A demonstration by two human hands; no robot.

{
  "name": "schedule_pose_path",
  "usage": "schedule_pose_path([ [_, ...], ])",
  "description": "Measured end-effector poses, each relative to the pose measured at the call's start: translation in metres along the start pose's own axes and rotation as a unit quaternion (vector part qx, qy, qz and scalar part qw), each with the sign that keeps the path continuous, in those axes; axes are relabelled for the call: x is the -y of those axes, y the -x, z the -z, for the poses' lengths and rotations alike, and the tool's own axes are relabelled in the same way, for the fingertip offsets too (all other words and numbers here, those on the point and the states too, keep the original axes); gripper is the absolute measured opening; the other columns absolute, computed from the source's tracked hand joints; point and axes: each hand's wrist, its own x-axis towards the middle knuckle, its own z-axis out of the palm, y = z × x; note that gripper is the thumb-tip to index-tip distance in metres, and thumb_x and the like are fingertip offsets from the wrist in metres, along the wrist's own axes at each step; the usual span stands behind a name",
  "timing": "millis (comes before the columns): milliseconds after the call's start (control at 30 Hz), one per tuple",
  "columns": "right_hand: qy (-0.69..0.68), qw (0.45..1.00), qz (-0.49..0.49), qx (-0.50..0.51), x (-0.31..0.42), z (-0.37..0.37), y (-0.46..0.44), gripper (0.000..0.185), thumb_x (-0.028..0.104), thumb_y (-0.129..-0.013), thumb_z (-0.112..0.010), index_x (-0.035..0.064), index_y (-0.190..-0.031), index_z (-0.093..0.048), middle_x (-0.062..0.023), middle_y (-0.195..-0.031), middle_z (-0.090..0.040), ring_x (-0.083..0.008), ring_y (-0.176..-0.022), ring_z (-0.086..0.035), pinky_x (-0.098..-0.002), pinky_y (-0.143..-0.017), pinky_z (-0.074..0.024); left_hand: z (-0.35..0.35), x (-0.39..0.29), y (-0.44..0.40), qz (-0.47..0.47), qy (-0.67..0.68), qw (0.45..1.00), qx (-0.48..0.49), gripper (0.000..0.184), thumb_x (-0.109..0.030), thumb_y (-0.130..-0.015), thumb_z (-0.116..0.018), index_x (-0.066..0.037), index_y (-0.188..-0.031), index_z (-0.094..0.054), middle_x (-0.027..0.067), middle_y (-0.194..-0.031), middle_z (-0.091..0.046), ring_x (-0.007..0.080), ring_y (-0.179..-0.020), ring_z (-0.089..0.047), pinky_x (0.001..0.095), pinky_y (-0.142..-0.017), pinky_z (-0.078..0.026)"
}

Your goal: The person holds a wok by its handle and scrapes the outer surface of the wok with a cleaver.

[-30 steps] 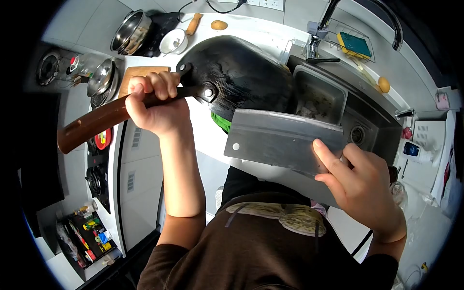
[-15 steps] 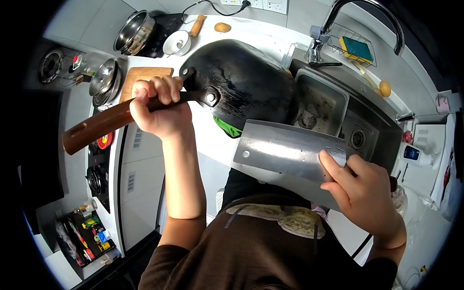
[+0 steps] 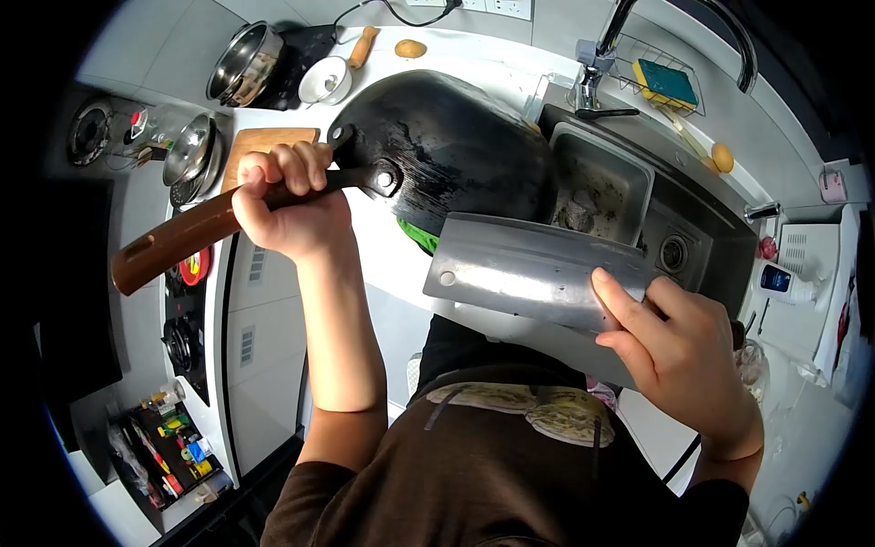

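Note:
My left hand (image 3: 290, 201) is closed round the brown handle of a large black wok (image 3: 447, 137). The wok is tipped so that its scuffed, dark outer side faces me, and its inside is hidden. In my right hand (image 3: 674, 360) is a wide cleaver (image 3: 519, 269), its blade pointing left in front of the wok's lower edge. My index finger lies stretched along the blade, and most of the cleaver's handle is hidden by the hand. A bit of something green (image 3: 416, 235) shows under the wok.
Behind the wok's right side is a sink (image 3: 729, 214) with a grey basin (image 3: 602, 178) in it. A curved tap (image 3: 588, 87) and a sponge (image 3: 665, 84) stand behind. A white bowl (image 3: 325, 82), a potato (image 3: 410, 46) and a cutting board (image 3: 264, 141) lie on the counter.
The wok, its handle and my left hand have shifted slightly left in view. The cleaver and my right hand have moved a little left and up. Both grips stay the same.

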Motion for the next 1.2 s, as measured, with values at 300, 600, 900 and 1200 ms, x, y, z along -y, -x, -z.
schedule_pose_path([
  [300,-0.016,1.0,-0.01,0.003,0.002,0.001,-0.003,0.047,0.023,-0.074,-0.068,0.0061,-0.117,-0.058,-0.0054,-0.064,-0.039,-0.0177,-0.049,-0.043,-0.0308,-0.046,-0.0357,-0.004,0.001,0.002,-0.007,-0.016,1.0,0.009,0.021,-0.027,-0.073,-0.046,-0.016,-0.059,-0.036,0.0014,-0.05,-0.033,0.0166,-0.046,-0.034,0.0335,-0.058,-0.033],
  [600,-0.014,1.0,0.006,-0.017,0.002,-0.003,-0.002,0.049,0.024,-0.073,-0.069,0.0058,-0.117,-0.057,-0.0046,-0.064,-0.038,-0.0169,-0.047,-0.043,-0.0295,-0.042,-0.0362,-0.007,0.0,0.005,-0.004,-0.006,1.0,0.003,0.021,-0.027,-0.073,-0.045,-0.016,-0.06,-0.034,0.0015,-0.05,-0.033,0.0162,-0.047,-0.034,0.0347,-0.062,-0.036],
  [900,-0.049,0.999,-0.005,-0.021,0.005,-0.008,-0.009,0.048,0.024,-0.074,-0.07,0.0058,-0.117,-0.057,-0.0047,-0.064,-0.039,-0.0171,-0.046,-0.043,-0.0292,-0.042,-0.0371,-0.008,0.0,0.009,-0.007,-0.007,1.0,0.023,0.021,-0.026,-0.074,-0.045,-0.015,-0.061,-0.032,0.0017,-0.049,-0.033,0.016,-0.047,-0.033,0.0337,-0.06,-0.034],
  [1200,-0.04,0.999,-0.009,-0.016,0.009,-0.005,-0.007,0.047,0.024,-0.076,-0.068,0.0056,-0.117,-0.057,-0.0042,-0.063,-0.038,-0.0162,-0.046,-0.043,-0.0286,-0.042,-0.037,-0.013,0.0,0.014,-0.014,-0.007,1.0,0.005,0.019,-0.025,-0.074,-0.045,-0.014,-0.063,-0.034,0.002,-0.049,-0.034,0.0165,-0.047,-0.034,0.034,-0.059,-0.033],
])
